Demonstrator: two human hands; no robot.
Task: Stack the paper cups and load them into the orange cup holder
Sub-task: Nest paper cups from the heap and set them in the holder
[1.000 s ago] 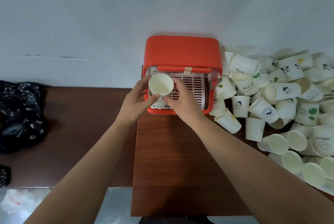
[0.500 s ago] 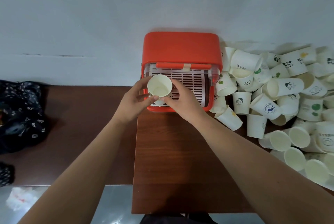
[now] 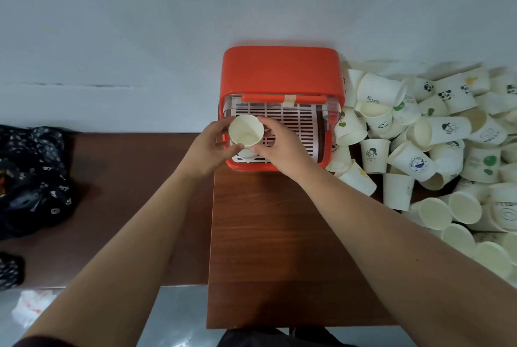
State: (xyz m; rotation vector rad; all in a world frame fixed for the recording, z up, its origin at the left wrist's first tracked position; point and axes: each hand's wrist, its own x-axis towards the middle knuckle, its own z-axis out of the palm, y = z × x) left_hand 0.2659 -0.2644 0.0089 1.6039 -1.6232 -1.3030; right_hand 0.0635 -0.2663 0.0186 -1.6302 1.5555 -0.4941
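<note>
Pale grey wall (image 3: 140, 24) fills everything beyond both hands, and beneath the forearms runs a brown wooden table (image 3: 274, 248), with a lower, darker brown surface (image 3: 126, 178) out past the left forearm. To the outer side of the right hand a big heap of loose paper cups (image 3: 436, 150) sprawls over the table, some upright, some on their sides, several with small printed pictures (pandas, green dots, a blue badge). Straight ahead of the hands, against the wall, stands the orange cup holder (image 3: 282, 69), its white slotted grille (image 3: 291, 120) showing beneath a clear front cover, and the nearest cups of the heap touch its side. Far out beyond the left arm lies a dark patterned cloth (image 3: 30, 178). The left hand (image 3: 208, 150) and right hand (image 3: 279, 148) meet over the near left corner of the holder, and between them they hold one paper cup (image 3: 246, 134) with its open mouth facing up. The left thumb and fingers curl round its left side, and the right fingers pinch its rim on the other side. A white rounded piece shows just below the cup, and I cannot tell whether it is the cup's base or a second cup. Near the left elbow, down on the grey floor, lies a crumpled white wrapper (image 3: 30, 307).
</note>
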